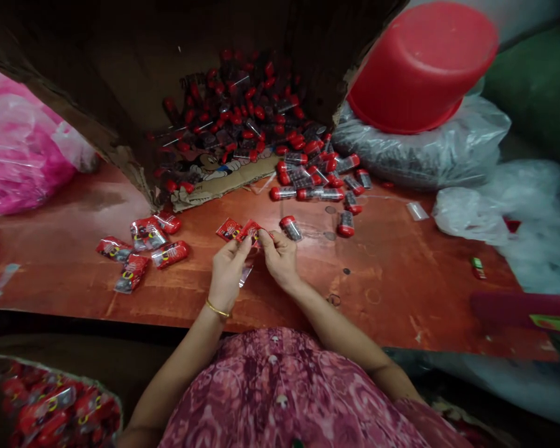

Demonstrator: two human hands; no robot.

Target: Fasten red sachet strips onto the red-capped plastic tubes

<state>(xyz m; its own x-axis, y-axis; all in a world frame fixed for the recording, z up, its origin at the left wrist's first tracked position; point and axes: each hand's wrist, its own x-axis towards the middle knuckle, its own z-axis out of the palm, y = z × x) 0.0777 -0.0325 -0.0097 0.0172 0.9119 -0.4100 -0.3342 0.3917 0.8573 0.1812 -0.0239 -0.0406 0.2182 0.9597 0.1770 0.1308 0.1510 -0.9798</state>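
My left hand and my right hand meet over the red-brown table, both pinching a small red printed packet between thumb and fingers. A clear plastic sleeve hangs below it, between the hands. A second red packet lies just beyond my left fingers. One red-capped clear capsule lies beside my right hand. A gold bangle sits on my left wrist.
A torn cardboard box spills several red-capped capsules onto the table. Several finished red packets lie left. An upturned red basin rests on a grey bag; pink bag far left, clear bags right, a bin of packets bottom left.
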